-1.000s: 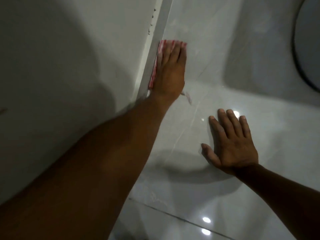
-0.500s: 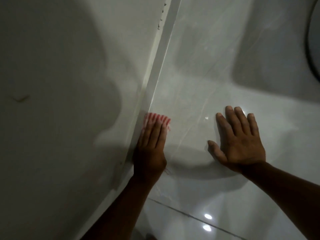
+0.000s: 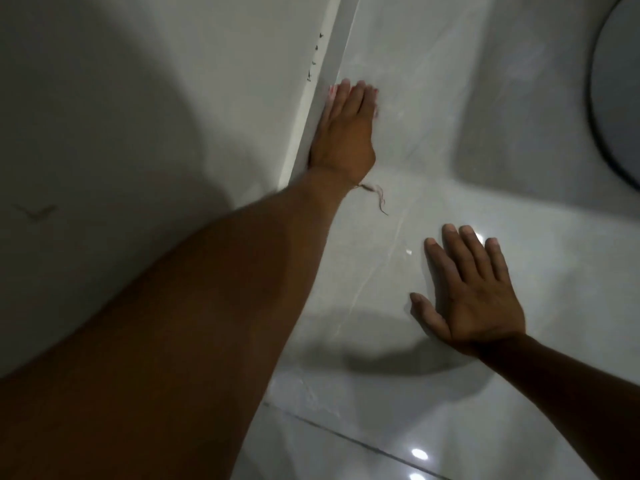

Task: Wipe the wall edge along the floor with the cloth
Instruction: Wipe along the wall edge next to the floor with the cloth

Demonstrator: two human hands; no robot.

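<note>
Your left hand [image 3: 341,133] presses flat, pinning the pink striped cloth [image 3: 332,92] against the white skirting strip [image 3: 330,60]; your right hand [image 3: 474,292], spread and empty, braces on the glossy tiled floor [image 3: 433,150].

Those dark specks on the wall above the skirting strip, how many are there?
4, in a short line up the wall's edge. The left hand may hide more lower down.

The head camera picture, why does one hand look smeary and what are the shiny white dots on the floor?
Head view: the left hand is motion-blurred, its cloth only a pink smear at the fingers; the right hand lies flat and sharp; the dots are glare on glossy floor tiles; dim light throws big soft shadows on the wall.
</note>
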